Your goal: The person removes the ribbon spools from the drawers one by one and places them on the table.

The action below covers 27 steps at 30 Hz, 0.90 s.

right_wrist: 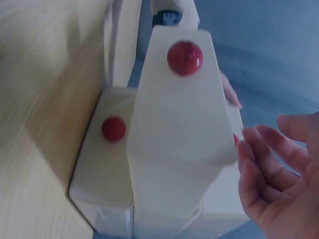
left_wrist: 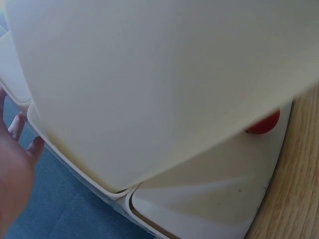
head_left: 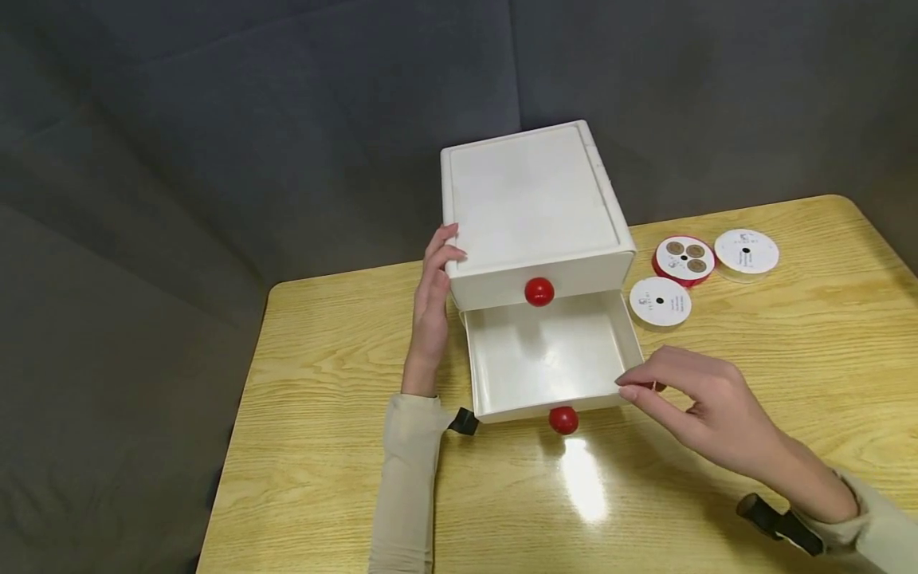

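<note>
Loosely curled right hand [head_left: 717,406], bracing left hand [head_left: 430,315]

Fingers half bent, thumb apart, the right hand seems to grip nothing at the near right corner of the shallow white plastic drawer [head_left: 566,343]; whether it touches, I can't tell. That drawer stands well out of a boxy white plastic cabinet [head_left: 531,191], its round red knob [head_left: 563,420] pointing at the person. Its rear is hidden, so I can't judge its long axis. Left fingertips lie over the cabinet's top edge, probably to steady it. Rightward, three round white-faced spools [head_left: 661,307], perhaps kept within reach, lie on the yellowish wood-grain table [head_left: 323,399].
</note>
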Tool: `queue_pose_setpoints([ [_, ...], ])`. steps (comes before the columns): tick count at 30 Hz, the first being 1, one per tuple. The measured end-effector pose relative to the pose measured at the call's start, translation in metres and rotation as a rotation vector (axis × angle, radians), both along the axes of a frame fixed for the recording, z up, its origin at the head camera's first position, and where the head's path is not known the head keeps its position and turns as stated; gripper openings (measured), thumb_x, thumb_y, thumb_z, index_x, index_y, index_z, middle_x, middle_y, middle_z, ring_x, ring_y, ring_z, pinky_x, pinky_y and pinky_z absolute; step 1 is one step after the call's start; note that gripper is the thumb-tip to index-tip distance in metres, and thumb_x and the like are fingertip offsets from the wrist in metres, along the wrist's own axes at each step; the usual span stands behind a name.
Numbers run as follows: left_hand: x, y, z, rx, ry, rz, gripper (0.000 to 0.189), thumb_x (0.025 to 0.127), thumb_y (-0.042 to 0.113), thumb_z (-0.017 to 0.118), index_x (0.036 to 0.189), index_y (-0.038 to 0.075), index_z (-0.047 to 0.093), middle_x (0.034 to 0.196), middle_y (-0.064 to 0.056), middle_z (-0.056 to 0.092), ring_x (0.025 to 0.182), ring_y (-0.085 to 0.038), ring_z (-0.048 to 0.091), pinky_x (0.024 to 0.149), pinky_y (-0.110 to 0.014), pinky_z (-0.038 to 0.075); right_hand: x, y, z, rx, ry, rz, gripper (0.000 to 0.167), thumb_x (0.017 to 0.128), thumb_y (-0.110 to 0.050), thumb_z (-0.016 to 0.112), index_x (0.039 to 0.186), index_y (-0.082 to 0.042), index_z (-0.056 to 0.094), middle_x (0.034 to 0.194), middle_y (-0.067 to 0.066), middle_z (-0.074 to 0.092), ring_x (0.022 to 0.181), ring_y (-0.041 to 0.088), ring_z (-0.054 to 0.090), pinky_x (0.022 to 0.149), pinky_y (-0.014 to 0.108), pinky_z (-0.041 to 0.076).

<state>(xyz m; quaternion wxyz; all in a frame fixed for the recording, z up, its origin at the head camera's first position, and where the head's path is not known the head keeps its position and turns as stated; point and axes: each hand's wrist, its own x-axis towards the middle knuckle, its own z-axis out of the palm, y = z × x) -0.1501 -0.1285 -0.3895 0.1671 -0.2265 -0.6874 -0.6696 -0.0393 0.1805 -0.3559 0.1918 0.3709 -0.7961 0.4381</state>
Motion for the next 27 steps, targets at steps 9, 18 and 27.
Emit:
queue_pose_setpoints([
  [9, -0.001, 0.0, 0.0, -0.001, -0.001, -0.001, 0.025, 0.106, 0.061, 0.038, 0.115, 0.049, 0.059, 0.157, -0.023, 0.035, 0.153, -0.026, 0.024, 0.125, -0.05, 0.018, 0.013, -0.023, -0.007, 0.056, 0.061, 0.084, 0.035, 0.108, -0.036, 0.055, 0.094, -0.012, 0.076, 0.079, -0.01, 0.07, 0.066, -0.003, 0.059, 0.058, 0.013, 0.05],
  [18, -0.001, -0.001, -0.001, -0.005, 0.002, -0.001, 0.025, 0.106, 0.06, 0.038, 0.115, 0.049, 0.058, 0.157, -0.022, 0.035, 0.153, -0.026, 0.024, 0.125, -0.049, 0.018, 0.016, -0.033, -0.021, 0.161, 0.047, 0.123, 0.038, 0.111, -0.037, 0.048, 0.116, -0.009, 0.075, 0.09, -0.003, 0.077, 0.068, -0.005, 0.06, 0.059, 0.015, 0.052],
  [27, 0.0, -0.001, -0.001, -0.009, -0.005, 0.002, 0.026, 0.106, 0.061, 0.037, 0.115, 0.049, 0.058, 0.158, -0.021, 0.036, 0.153, -0.025, 0.024, 0.125, -0.05, 0.018, 0.015, -0.044, -0.038, 0.139, -0.096, 0.201, 0.021, 0.104, -0.017, 0.066, 0.121, -0.007, 0.072, 0.1, 0.001, 0.078, 0.085, 0.006, 0.072, 0.076, 0.019, 0.058],
])
